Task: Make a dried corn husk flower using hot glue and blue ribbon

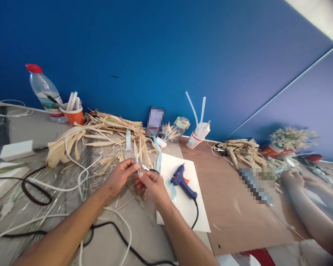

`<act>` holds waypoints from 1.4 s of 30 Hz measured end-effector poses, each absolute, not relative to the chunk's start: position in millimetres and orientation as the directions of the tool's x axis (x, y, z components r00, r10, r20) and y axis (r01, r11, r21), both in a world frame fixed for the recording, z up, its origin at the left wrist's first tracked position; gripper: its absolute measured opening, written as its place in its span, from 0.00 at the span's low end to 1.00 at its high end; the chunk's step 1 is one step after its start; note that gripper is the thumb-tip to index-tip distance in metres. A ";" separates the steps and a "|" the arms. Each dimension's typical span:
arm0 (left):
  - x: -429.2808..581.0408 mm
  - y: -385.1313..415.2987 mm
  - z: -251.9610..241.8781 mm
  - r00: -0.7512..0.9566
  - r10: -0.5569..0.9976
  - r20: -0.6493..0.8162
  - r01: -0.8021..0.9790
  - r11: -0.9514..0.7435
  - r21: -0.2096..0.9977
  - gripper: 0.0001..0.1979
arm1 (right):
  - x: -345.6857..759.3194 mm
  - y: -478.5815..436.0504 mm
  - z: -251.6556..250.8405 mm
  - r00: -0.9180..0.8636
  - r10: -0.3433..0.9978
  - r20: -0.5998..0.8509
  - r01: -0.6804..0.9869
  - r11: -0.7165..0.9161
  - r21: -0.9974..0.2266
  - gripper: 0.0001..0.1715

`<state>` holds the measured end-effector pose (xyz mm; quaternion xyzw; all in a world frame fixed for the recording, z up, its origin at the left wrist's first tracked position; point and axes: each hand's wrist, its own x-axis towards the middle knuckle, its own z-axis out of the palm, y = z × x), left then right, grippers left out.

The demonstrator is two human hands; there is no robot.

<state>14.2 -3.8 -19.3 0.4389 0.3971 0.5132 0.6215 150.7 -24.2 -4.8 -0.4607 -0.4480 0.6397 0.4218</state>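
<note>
Both hands meet near the middle of the view, fingertips close together. My left hand (121,174) pinches the thin stem of a small pale husk piece (136,150), which points upward and has light blue tape at its base. My right hand (151,183) is closed at the lower end of the same stem, just below the left fingertips. A blue glue gun (183,181) lies on a white sheet (166,218) to the right of my right hand. Behind the hands is a heap of dry corn husks (111,127).
A bottle (48,92) and an orange cup (74,116) stand at the back left. White and black cables cross the left side. A cup with straws (195,138) stands behind; another person's hands (292,181) are at right.
</note>
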 end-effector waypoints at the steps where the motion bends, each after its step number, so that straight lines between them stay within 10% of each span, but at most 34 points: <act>1: 14.3 -3.1 -19.9 0.137 0.990 -0.030 -0.263 0.065 0.963 0.12 | 150.2 -24.7 -4.4 -0.196 0.962 -0.192 -0.072 -0.209 -0.975 0.15; 6: 15.5 -1.8 -19.9 0.103 0.995 0.000 -0.180 0.019 0.984 0.12 | 145.7 -27.7 -3.7 -0.021 0.994 -0.104 0.139 -0.100 -0.985 0.09; 12: 15.6 -5.1 -17.3 0.181 0.983 -0.015 -0.280 0.066 0.958 0.11 | 148.0 -21.6 -5.8 -0.344 0.847 -0.405 -0.373 -0.519 -0.769 0.09; 19: 16.7 -9.1 -14.0 0.258 0.962 -0.090 -0.356 0.181 0.917 0.10 | 151.8 -18.7 -6.3 -0.558 0.671 -0.489 -0.477 -0.741 -0.473 0.12; 25: 13.8 -0.8 -14.0 0.062 0.998 -0.013 -0.462 0.040 0.886 0.11 | 161.6 -14.8 -6.0 -0.385 0.761 -0.522 -0.375 -0.646 -0.665 0.25; 36: 7.9 1.1 -13.2 0.138 0.989 -0.058 -0.602 0.131 0.788 0.10 | 202.4 -20.2 44.7 -0.177 0.964 -0.200 -0.271 -0.243 -0.931 0.17; 42: 7.5 1.8 -13.8 0.134 0.989 -0.068 -0.633 0.138 0.762 0.12 | 255.9 -25.8 41.1 0.035 0.999 -0.032 0.357 -0.042 -0.933 0.16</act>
